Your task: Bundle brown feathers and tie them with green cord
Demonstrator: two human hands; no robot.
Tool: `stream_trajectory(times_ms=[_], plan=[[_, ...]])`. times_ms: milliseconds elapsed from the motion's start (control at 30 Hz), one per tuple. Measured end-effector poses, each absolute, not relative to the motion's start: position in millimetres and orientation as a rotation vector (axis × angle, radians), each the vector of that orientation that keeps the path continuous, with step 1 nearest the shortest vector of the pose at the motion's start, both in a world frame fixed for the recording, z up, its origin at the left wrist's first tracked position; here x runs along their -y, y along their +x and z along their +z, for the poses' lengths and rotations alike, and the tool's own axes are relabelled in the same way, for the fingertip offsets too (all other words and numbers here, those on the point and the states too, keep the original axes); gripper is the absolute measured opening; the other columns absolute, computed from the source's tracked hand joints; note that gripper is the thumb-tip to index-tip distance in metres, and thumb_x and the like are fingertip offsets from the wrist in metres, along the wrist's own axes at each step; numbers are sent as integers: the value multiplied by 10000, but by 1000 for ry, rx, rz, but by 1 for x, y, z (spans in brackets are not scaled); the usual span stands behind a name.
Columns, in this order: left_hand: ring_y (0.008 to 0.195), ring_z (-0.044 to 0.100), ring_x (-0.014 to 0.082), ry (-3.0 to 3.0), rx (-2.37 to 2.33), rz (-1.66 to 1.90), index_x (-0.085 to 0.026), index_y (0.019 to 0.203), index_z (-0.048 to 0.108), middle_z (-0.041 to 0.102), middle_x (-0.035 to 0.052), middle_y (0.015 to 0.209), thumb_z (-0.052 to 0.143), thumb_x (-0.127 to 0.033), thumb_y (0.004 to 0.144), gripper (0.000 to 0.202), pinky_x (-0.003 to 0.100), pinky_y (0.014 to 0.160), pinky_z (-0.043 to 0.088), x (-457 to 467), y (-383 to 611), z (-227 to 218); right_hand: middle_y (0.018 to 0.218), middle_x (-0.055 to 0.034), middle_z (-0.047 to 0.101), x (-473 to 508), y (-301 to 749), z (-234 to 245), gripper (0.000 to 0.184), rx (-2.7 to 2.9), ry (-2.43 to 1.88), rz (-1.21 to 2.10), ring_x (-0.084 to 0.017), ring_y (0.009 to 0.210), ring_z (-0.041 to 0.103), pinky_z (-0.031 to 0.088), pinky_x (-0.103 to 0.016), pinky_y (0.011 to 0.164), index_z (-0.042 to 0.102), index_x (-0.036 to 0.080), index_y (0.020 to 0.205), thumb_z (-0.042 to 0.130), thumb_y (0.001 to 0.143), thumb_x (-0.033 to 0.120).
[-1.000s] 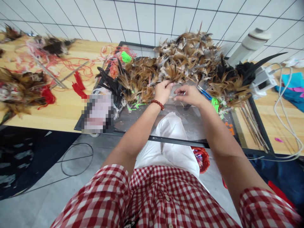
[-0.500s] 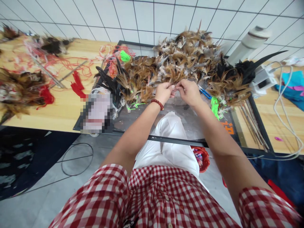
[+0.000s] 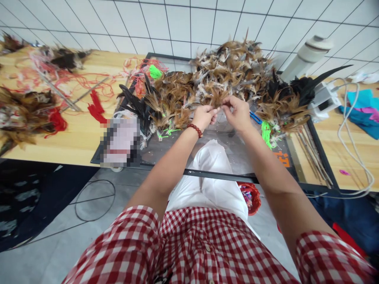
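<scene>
My left hand (image 3: 203, 116), with a red bead bracelet at the wrist, and my right hand (image 3: 237, 113) meet at the near edge of a big heap of brown feathers (image 3: 233, 67). Both hands pinch a small tuft of brown feathers (image 3: 218, 99) between their fingertips. The heap lies on a glass table top with a black frame (image 3: 315, 146). Bundles of brown and black feathers (image 3: 161, 102) tied with green string lie left of my hands. Blue-handled scissors (image 3: 255, 117) lie just right of my right hand.
A wooden table (image 3: 77, 134) on the left carries red cords, thin metal rods and more feather bundles. At the right stand a white cylinder (image 3: 306, 55), a white device with a cable (image 3: 324, 100) and thin sticks (image 3: 314, 157). A red basket (image 3: 251, 197) sits under the glass.
My hands have moved together and forward to the heap's edge; the right hand, apart from the left a second ago, now meets it on a tuft of feathers.
</scene>
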State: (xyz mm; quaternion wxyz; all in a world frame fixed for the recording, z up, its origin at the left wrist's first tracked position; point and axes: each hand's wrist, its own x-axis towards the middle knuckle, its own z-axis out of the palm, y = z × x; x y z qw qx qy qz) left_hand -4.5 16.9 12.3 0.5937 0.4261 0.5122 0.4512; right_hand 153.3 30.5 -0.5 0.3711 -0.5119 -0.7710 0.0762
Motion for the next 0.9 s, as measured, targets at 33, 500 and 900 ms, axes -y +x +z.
stream_trajectory(times_ms=[33,500,900], plan=[[449,506,22,946,-1182,1098,-139,685,605,581,-45,567,631,-96,926,246,140,483,409,-18,-5,14,957,-80,754,-32,155,-2,224,1927,-1332,199,-252,908,663,492,-376,835,727,232,1017,569,900,338],[515,545,10,658,-1217,1363,-170,867,683,620,-51,663,725,-261,906,107,136,552,433,-29,-12,15,764,-61,728,-28,147,8,71,2414,-1635,442,-176,680,580,350,-311,631,747,178,742,688,781,169],[520,552,14,672,-1231,1402,-185,937,712,634,-56,676,723,-296,908,115,144,543,434,-30,-10,8,690,-62,679,115,261,96,266,2076,-1411,509,-230,724,631,489,-375,650,750,202,841,743,856,467]])
